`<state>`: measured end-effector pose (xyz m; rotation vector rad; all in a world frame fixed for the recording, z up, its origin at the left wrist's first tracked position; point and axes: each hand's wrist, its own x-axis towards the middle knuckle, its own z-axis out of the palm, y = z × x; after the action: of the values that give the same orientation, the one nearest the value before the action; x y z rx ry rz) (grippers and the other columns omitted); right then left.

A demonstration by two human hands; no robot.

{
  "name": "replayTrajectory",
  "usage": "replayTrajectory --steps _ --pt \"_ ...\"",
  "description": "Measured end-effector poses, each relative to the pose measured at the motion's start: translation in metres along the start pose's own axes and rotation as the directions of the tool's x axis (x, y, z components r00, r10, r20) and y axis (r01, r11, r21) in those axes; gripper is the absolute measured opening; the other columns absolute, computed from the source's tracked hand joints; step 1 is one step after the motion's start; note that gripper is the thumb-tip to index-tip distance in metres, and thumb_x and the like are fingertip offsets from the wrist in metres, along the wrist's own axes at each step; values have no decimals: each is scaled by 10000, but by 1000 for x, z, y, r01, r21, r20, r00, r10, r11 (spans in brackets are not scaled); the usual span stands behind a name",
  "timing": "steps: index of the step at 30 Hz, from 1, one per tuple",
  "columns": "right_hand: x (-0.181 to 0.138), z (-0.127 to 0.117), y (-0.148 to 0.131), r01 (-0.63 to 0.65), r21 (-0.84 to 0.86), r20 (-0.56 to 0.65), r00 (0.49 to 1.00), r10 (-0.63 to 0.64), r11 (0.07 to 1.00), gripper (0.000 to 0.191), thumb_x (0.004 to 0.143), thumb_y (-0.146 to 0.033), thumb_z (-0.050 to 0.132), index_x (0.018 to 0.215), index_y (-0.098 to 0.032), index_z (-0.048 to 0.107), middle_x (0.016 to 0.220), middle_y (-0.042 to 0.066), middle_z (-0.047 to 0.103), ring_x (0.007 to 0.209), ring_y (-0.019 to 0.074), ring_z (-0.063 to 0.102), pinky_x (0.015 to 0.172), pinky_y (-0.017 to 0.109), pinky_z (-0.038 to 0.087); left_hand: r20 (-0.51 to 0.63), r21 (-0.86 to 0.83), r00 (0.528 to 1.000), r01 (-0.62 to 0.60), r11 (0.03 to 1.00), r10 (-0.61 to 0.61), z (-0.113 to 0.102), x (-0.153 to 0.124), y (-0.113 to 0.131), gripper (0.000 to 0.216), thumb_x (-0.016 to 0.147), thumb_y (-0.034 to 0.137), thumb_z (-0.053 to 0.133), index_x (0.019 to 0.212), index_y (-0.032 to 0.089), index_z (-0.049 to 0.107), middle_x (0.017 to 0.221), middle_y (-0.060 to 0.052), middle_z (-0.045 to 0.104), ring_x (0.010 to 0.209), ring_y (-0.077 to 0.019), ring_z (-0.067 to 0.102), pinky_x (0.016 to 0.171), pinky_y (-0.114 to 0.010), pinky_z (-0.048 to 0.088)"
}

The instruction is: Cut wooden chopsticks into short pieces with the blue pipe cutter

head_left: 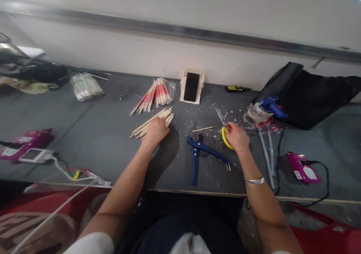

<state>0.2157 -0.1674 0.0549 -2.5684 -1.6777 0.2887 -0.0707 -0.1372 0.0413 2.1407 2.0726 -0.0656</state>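
My left hand (pixel 157 130) is closed on part of a loose pile of bare wooden chopsticks (pixel 140 129), its fingertips mostly hidden from above. In my right hand (pixel 237 137) is a pair of scissors with yellow handles (pixel 226 138), the fingers wrapped around the grip and the blades pointing away from me. Between my hands lies a blue pipe cutter (pixel 194 160) with its handles spread. A single short stick (pixel 202 129) rests just beyond it. Behind the pile are paper-wrapped chopsticks (pixel 149 100) with red print, beside a clear plastic bag.
A phone (pixel 191 87) leans on a wooden stand by the wall. To the right are a blue glue gun (pixel 272 106), a jar (pixel 257 113), a black bag (pixel 299 96) and a magenta power block (pixel 303 168). Another magenta block (pixel 29 143) and a plastic-wrapped bundle (pixel 85 85) lie left. Wood chips litter the middle.
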Motion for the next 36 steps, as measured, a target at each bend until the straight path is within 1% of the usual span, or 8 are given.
replayTrajectory --steps 6,11,14,19,23,26,31,36 --pt "0 1 0 10 -13 6 1000 -10 1000 348 959 -382 570 1274 -289 685 1132 76 770 1000 255 712 693 275 461 81 44 996 38 998 -41 -10 -7 10 387 849 162 513 1186 60 673 1182 -229 718 1126 -322 688 899 -347 531" --pt "0 1 1 16 -5 1 1000 -16 1000 344 952 -375 572 1264 -292 690 1116 71 772 1003 250 710 714 276 473 82 49 995 57 997 -61 -12 -10 13 397 862 158 490 1196 61 681 1193 -240 719 1137 -334 692 908 -365 543" --pt "-1 0 0 13 -2 7 1000 -13 1000 348 953 -382 572 1269 -291 685 1127 71 771 1023 258 710 718 283 475 64 56 996 57 997 -61 -10 -9 13 389 855 160 489 1176 71 689 1168 -237 728 1115 -341 699 892 -377 547" --pt "-3 -2 -2 4 -13 9 1000 -4 1000 345 949 -355 573 1271 -287 680 1155 80 766 1042 264 711 703 282 475 -15 60 999 33 998 -32 1 -9 14 363 864 129 459 1134 54 690 1100 -261 731 1074 -359 698 858 -401 538" --pt "-3 -3 -2 9 -39 13 1000 -9 999 351 949 -353 566 1274 -283 680 1122 90 771 999 258 718 707 284 482 -100 45 994 -32 998 37 7 -14 15 354 886 72 397 1099 63 679 1023 -267 724 1064 -378 678 858 -429 517" --pt "-3 -3 -1 9 -41 20 1000 -8 999 347 955 -372 560 1269 -288 684 1128 91 769 1003 255 719 720 286 490 -77 73 993 -80 994 85 8 -16 15 368 900 57 368 1120 86 662 1048 -256 716 1068 -366 677 858 -426 509" --pt "-3 -2 -1 -3 -44 22 1000 4 999 353 966 -398 547 1271 -279 678 1145 103 766 1038 271 720 730 296 497 1 94 999 -41 995 41 6 -14 14 325 895 93 422 1134 87 643 1064 -243 718 1071 -345 695 854 -394 515" --pt "-4 -4 0 -12 -62 -6 1000 12 998 451 969 -390 549 1391 -242 609 1158 125 764 1054 273 721 776 312 514 -64 87 995 -68 994 73 9 -13 18 293 898 146 436 1091 74 643 1083 -256 715 1073 -351 695 870 -401 531"
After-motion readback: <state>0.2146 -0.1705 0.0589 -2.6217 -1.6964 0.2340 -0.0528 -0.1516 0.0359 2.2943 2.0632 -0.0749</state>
